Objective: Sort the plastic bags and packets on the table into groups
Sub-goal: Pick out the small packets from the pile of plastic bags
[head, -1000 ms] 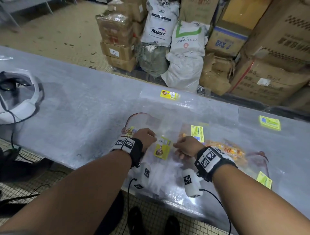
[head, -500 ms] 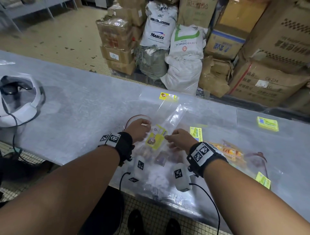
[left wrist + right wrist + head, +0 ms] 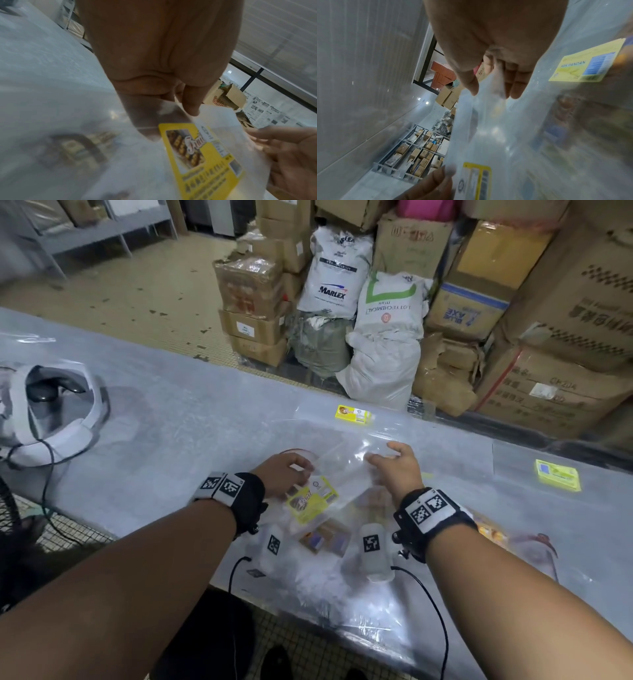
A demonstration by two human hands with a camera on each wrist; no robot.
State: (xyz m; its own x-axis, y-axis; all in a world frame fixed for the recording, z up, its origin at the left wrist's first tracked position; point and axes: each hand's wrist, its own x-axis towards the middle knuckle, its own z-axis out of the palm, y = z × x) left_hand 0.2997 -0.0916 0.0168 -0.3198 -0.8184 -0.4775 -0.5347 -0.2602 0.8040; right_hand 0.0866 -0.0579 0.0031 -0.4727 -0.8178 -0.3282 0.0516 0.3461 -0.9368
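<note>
A clear plastic bag with a yellow label (image 3: 311, 501) is held just above the pile of bags at the table's near edge. My left hand (image 3: 296, 474) pinches its near end beside the label (image 3: 204, 155), thumb on top and fingers under the film. My right hand (image 3: 385, 457) holds the bag's far end between thumb and fingers (image 3: 515, 86), so the film stretches between both hands. Under it lie brown and blue packets (image 3: 325, 539) and more clear bags (image 3: 325, 580). A green-yellow labelled bag (image 3: 587, 60) lies flat by my right hand.
One yellow-labelled bag (image 3: 352, 414) lies at the table's far edge, another (image 3: 558, 475) far right. Orange snack packets (image 3: 493, 534) sit behind my right wrist. A white headset (image 3: 58, 419) with cables is far left. Boxes and sacks (image 3: 387, 337) stand beyond the table.
Both hands lifted the yellow-labelled bag off the pile. My right hand slid away from the label along the film to the far end, stretching the bag out.
</note>
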